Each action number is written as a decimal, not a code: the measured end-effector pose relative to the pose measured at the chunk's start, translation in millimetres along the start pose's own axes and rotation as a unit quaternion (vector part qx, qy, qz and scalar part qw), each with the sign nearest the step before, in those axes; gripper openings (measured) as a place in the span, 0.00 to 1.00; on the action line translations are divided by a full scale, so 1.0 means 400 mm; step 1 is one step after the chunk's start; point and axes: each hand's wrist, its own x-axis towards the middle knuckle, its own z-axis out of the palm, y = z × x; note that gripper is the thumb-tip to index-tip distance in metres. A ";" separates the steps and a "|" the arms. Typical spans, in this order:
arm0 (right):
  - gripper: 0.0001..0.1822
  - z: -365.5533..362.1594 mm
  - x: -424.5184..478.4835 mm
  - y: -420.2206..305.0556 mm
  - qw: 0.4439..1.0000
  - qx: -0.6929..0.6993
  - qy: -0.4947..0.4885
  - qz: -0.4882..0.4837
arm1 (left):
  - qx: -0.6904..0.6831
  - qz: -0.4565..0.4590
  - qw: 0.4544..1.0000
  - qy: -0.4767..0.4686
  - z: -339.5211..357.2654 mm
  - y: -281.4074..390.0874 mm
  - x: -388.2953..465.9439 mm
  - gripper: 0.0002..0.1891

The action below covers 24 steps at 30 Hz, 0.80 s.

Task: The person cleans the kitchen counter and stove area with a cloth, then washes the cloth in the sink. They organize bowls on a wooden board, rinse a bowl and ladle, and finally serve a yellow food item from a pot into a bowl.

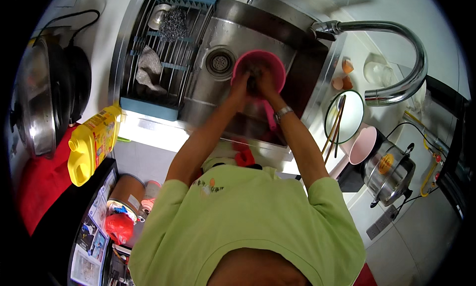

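Observation:
Both of my hands reach down into a pink plastic dipper (281, 68) that sits in the stainless steel sink (238, 31). My left hand (241, 84) is at the dipper's left side and my right hand (266, 83) is at its right, with the fingers close together. Between them shows a dark, blurred item (254, 73); its kind is unclear, and shadow hides how the fingertips meet it. The dipper's handle (270, 115) points toward me, beneath my right forearm. Left of the dipper is the round drain strainer (220, 62).
A dish rack (148, 108) spans the sink's left side, holding a steel wool scourer (173, 24) and a cloth (148, 66). The chrome faucet (416, 51) arches at right. Eggshells (347, 82), a plate with chopsticks (349, 111) and a steel pot (388, 174) stand there; a yellow jug (95, 144) is left.

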 end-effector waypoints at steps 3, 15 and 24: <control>0.15 -0.056 -0.035 -0.161 0.999 0.005 -0.026 -0.047 | -0.056 -0.019 0.998 -0.014 0.000 0.004 0.059 0.26; 0.15 -0.059 -0.085 -0.220 0.992 -0.035 0.064 0.102 | -0.067 -0.035 0.996 0.056 0.101 0.037 0.011 0.14; 0.17 -0.082 0.020 -0.060 0.982 -0.157 -0.009 0.106 | 0.052 0.047 0.993 0.092 0.055 0.027 -0.047 0.15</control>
